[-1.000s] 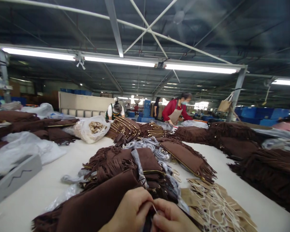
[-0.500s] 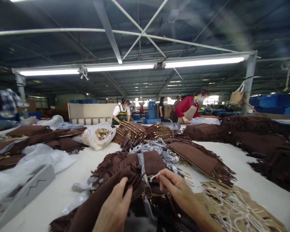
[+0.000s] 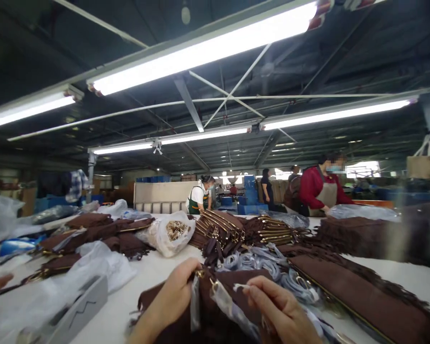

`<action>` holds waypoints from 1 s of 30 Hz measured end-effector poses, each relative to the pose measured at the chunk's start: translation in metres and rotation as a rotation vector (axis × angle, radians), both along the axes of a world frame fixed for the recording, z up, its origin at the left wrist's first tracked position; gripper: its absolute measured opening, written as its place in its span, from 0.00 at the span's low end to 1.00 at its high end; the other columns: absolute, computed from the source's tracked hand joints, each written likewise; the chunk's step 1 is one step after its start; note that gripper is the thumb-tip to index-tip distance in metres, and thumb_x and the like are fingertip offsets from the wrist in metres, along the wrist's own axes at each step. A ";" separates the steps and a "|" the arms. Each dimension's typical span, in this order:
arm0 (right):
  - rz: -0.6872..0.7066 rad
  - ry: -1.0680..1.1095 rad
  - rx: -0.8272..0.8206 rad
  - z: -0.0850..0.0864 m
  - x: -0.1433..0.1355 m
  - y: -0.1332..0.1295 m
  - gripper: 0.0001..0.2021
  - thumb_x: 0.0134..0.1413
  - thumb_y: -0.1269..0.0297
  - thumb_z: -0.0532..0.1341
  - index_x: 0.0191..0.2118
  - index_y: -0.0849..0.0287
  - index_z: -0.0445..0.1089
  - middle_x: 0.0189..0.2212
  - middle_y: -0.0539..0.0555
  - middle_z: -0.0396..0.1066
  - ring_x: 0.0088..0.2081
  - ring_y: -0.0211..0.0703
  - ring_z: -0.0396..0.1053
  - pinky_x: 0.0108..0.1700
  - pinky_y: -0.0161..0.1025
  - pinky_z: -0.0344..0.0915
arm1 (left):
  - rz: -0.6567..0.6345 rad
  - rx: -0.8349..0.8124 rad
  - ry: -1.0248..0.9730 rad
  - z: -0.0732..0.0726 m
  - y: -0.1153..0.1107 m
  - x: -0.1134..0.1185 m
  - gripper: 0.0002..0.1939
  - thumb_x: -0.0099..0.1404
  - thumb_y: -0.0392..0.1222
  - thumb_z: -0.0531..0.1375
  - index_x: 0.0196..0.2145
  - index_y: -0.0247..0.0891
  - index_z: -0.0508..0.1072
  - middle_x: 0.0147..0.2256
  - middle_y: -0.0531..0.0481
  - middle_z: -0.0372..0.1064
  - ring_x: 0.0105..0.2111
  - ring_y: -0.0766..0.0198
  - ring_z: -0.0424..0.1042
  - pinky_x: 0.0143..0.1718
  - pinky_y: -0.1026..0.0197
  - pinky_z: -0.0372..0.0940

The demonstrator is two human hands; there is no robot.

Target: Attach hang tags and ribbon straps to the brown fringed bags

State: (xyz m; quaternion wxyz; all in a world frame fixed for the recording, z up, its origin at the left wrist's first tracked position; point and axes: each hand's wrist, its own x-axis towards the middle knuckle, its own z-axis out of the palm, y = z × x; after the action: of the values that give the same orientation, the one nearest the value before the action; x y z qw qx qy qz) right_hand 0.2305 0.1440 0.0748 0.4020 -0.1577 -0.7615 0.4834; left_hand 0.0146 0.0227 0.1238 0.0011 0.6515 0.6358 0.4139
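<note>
My left hand (image 3: 172, 298) grips the brown suede bag (image 3: 208, 315) at its gold ring (image 3: 199, 274), low between both hands. My right hand (image 3: 279, 310) pinches a small white tag string (image 3: 241, 287). The thin string could slip from my fingers; the clear wrap (image 3: 229, 308) hanging just below may snag it.

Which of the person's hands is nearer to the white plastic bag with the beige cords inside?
Left. The left hand grips the brown bag just below the white plastic bag; the right hand is farther off to the right, pinching a small white piece.
</note>
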 end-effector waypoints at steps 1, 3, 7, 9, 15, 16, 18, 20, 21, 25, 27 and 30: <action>-0.020 0.012 0.020 0.002 -0.003 0.000 0.27 0.53 0.35 0.59 0.30 0.59 0.70 0.26 0.50 0.65 0.28 0.34 0.60 0.30 0.29 0.57 | -0.009 0.012 -0.056 -0.013 0.010 -0.001 0.06 0.61 0.36 0.49 0.29 0.39 0.64 0.31 0.51 0.68 0.35 0.59 0.65 0.37 0.60 0.58; -0.053 0.040 0.004 0.004 -0.010 0.002 0.28 0.51 0.33 0.58 0.31 0.58 0.72 0.29 0.52 0.68 0.33 0.39 0.64 0.34 0.31 0.61 | -0.003 0.048 -0.098 -0.032 0.029 -0.002 0.06 0.61 0.38 0.49 0.29 0.38 0.65 0.32 0.50 0.67 0.36 0.58 0.65 0.38 0.59 0.57; -0.089 -0.016 0.045 0.001 -0.016 0.012 0.28 0.51 0.34 0.58 0.31 0.57 0.76 0.45 0.56 0.71 0.49 0.50 0.66 0.51 0.38 0.62 | -0.004 0.070 -0.140 -0.049 0.056 -0.007 0.08 0.61 0.40 0.50 0.31 0.38 0.67 0.34 0.49 0.68 0.38 0.56 0.64 0.41 0.58 0.57; -0.061 -0.124 0.107 -0.002 -0.016 0.018 0.26 0.53 0.37 0.58 0.30 0.57 0.76 0.48 0.57 0.69 0.53 0.52 0.64 0.54 0.38 0.60 | -0.016 0.088 -0.177 -0.052 0.063 -0.012 0.08 0.61 0.39 0.50 0.32 0.38 0.69 0.35 0.48 0.67 0.39 0.56 0.65 0.43 0.57 0.59; -0.080 -0.159 0.005 -0.016 -0.026 0.033 0.24 0.57 0.40 0.56 0.33 0.59 0.72 0.30 0.51 0.69 0.36 0.42 0.65 0.38 0.33 0.60 | -0.154 0.103 -0.214 -0.050 0.066 -0.017 0.22 0.54 0.30 0.48 0.42 0.38 0.74 0.49 0.45 0.67 0.52 0.56 0.63 0.58 0.53 0.54; -0.083 -0.154 -0.004 -0.018 -0.028 0.034 0.23 0.57 0.41 0.57 0.32 0.59 0.72 0.30 0.51 0.68 0.36 0.42 0.64 0.38 0.32 0.60 | -0.141 0.132 -0.228 -0.048 0.064 -0.014 0.21 0.55 0.30 0.48 0.43 0.38 0.74 0.50 0.44 0.66 0.54 0.55 0.62 0.59 0.52 0.53; -0.097 -0.162 0.014 -0.022 -0.031 0.036 0.23 0.58 0.42 0.57 0.32 0.59 0.73 0.30 0.51 0.68 0.36 0.41 0.64 0.38 0.31 0.60 | -0.108 0.197 -0.225 -0.042 0.058 -0.005 0.17 0.63 0.35 0.48 0.42 0.38 0.74 0.49 0.44 0.66 0.54 0.54 0.62 0.59 0.51 0.53; -0.116 -0.164 0.051 -0.023 -0.032 0.036 0.22 0.59 0.43 0.56 0.33 0.59 0.73 0.30 0.51 0.69 0.36 0.41 0.65 0.38 0.31 0.60 | -0.108 0.211 -0.167 -0.036 0.051 0.008 0.15 0.69 0.41 0.49 0.43 0.40 0.74 0.48 0.45 0.66 0.52 0.54 0.62 0.57 0.52 0.54; -0.123 -0.163 0.068 -0.023 -0.031 0.036 0.21 0.59 0.43 0.57 0.33 0.58 0.73 0.30 0.51 0.70 0.36 0.41 0.65 0.38 0.30 0.60 | -0.116 0.198 -0.122 -0.034 0.049 0.015 0.13 0.70 0.43 0.51 0.44 0.42 0.74 0.48 0.46 0.66 0.52 0.54 0.61 0.56 0.52 0.53; -0.097 -0.176 0.132 -0.019 -0.028 0.031 0.21 0.60 0.44 0.56 0.33 0.58 0.74 0.30 0.50 0.71 0.35 0.40 0.67 0.38 0.29 0.61 | -0.102 0.136 0.006 -0.035 0.049 0.031 0.09 0.69 0.46 0.55 0.35 0.40 0.71 0.40 0.48 0.68 0.45 0.54 0.62 0.48 0.53 0.53; -0.074 -0.182 0.151 -0.016 -0.027 0.027 0.21 0.61 0.44 0.55 0.33 0.57 0.74 0.31 0.50 0.72 0.36 0.40 0.68 0.39 0.29 0.61 | -0.095 0.122 0.017 -0.038 0.053 0.032 0.16 0.71 0.47 0.51 0.27 0.38 0.65 0.34 0.49 0.66 0.40 0.56 0.61 0.44 0.54 0.51; -0.075 -0.172 0.160 -0.012 -0.029 0.021 0.21 0.62 0.45 0.55 0.34 0.57 0.75 0.31 0.50 0.73 0.36 0.40 0.68 0.39 0.28 0.61 | -0.107 0.119 -0.069 -0.043 0.059 0.030 0.21 0.72 0.48 0.47 0.23 0.38 0.60 0.29 0.49 0.62 0.37 0.56 0.60 0.42 0.54 0.51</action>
State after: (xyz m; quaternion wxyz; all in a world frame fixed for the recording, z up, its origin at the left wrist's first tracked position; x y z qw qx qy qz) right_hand 0.2018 0.1652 0.0625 0.3642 -0.1943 -0.8230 0.3903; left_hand 0.0449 0.0814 0.0809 0.0062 0.6688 0.5741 0.4724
